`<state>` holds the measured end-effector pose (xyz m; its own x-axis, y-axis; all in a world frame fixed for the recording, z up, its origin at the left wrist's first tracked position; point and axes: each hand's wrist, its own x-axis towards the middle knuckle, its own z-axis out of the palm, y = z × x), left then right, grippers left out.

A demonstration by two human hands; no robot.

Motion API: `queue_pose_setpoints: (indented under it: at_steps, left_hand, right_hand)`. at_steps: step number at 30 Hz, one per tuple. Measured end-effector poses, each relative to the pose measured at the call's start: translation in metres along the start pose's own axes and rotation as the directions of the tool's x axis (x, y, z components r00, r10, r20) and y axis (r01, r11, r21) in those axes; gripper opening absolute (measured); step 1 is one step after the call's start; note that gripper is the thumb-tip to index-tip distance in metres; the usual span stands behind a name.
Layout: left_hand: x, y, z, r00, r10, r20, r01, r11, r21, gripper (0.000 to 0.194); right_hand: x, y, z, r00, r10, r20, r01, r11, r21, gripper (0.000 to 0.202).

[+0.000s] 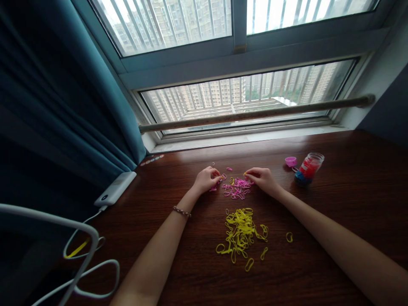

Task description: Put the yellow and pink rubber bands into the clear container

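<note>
Small rubber bands lie on the dark wooden table in two heaps, pink bands [237, 191] between my hands and yellow bands [241, 233] nearer to me. My left hand [207, 180] is pinched at the left edge of the pink heap, with a rubber band at its fingertips and pink ones partly hidden beneath it. On the other side, my right hand [263, 180] holds a small yellow rubber band [245, 174] between thumb and forefinger. Another yellow band [232, 181] rests among the pink ones.
At the right stand a clear jar [308, 169] with red and blue contents and a pink lid [290, 161]. A white power bank [115, 189] with a cable lies left, by the blue curtain [105, 106]. A rail [255, 115] crosses the window behind the table.
</note>
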<state>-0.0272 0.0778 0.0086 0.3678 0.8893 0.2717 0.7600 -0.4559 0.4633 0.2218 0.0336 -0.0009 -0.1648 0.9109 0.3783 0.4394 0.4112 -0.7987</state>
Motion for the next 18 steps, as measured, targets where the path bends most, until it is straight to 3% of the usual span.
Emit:
queue_pose_setpoints:
  at_steps: [7, 18]
  left_hand:
    - [0.0, -0.008, 0.003, 0.999, 0.049, 0.023, -0.047, 0.994, -0.097, 0.017]
    - [0.001, -0.011, 0.005, 1.0, -0.017, -0.022, 0.013, 0.985, -0.174, 0.015]
  right_hand:
    - [0.0, -0.017, 0.0, 0.971, 0.204, 0.122, -0.231, 0.929, 0.29, 0.028]
    - [-0.002, -0.021, -0.002, 0.901, 0.342, 0.268, -0.434, 0.709, 0.555, 0.033]
